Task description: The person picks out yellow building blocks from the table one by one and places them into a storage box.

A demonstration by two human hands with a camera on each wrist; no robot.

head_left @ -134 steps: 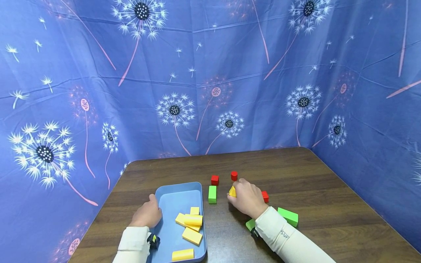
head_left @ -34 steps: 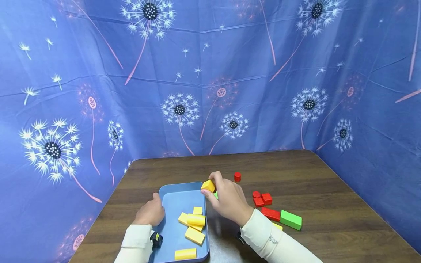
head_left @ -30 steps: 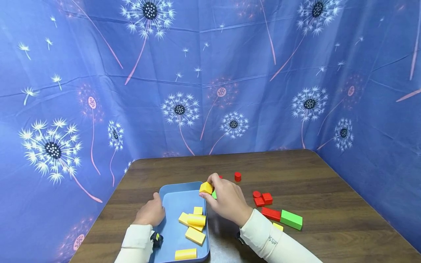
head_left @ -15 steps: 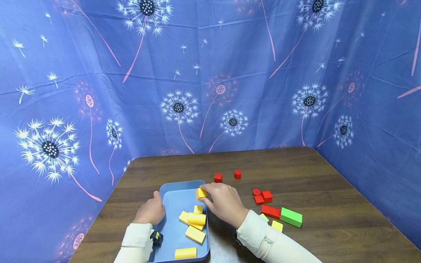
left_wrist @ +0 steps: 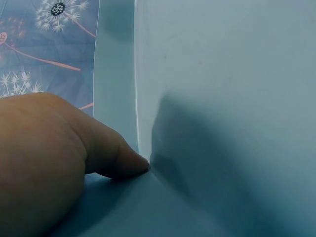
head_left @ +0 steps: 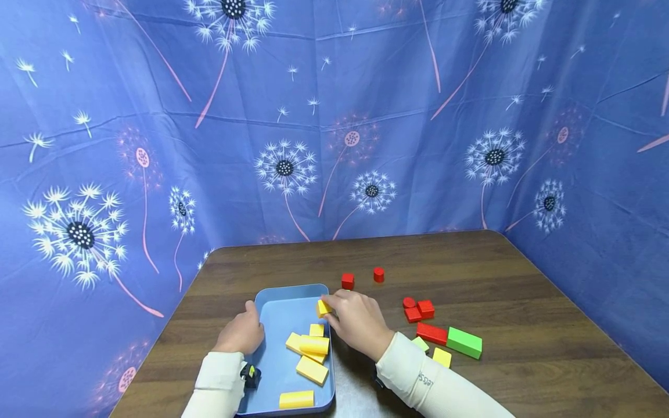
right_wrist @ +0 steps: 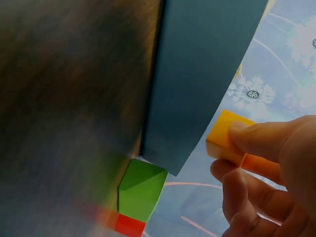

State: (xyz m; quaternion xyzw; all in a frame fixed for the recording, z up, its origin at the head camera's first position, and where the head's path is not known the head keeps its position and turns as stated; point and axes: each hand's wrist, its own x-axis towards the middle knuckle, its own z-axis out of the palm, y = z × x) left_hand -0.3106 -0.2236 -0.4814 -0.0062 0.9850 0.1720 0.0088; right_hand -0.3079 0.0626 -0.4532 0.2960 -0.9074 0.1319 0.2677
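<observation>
My right hand (head_left: 360,322) pinches a yellow block (head_left: 322,308) between thumb and fingers, over the right wall of the blue tray (head_left: 282,293). In the right wrist view the yellow block (right_wrist: 227,136) shows beside the tray's outer wall (right_wrist: 197,64). My left hand (head_left: 240,331) holds the tray's left wall. Its thumb (left_wrist: 118,155) lies inside against the tray, while its other fingers are hidden. Inside the tray lie several yellow pieces, among them a half-round block (head_left: 313,345), a flat block (head_left: 312,370) and another long rounded block (head_left: 297,399).
A red cube (head_left: 347,281) and a red cylinder (head_left: 378,274) stand behind my right hand. A green block (right_wrist: 140,190) sits beside the tray. Further right are more red blocks (head_left: 431,333), a long green block (head_left: 464,342) and a yellow block (head_left: 441,357). Patterned blue cloth (head_left: 324,116) surrounds the table.
My right hand has carried the yellow block from the table leftward to the tray's right wall, lowering slightly. My left hand has stayed on the tray. The view has shifted a little.
</observation>
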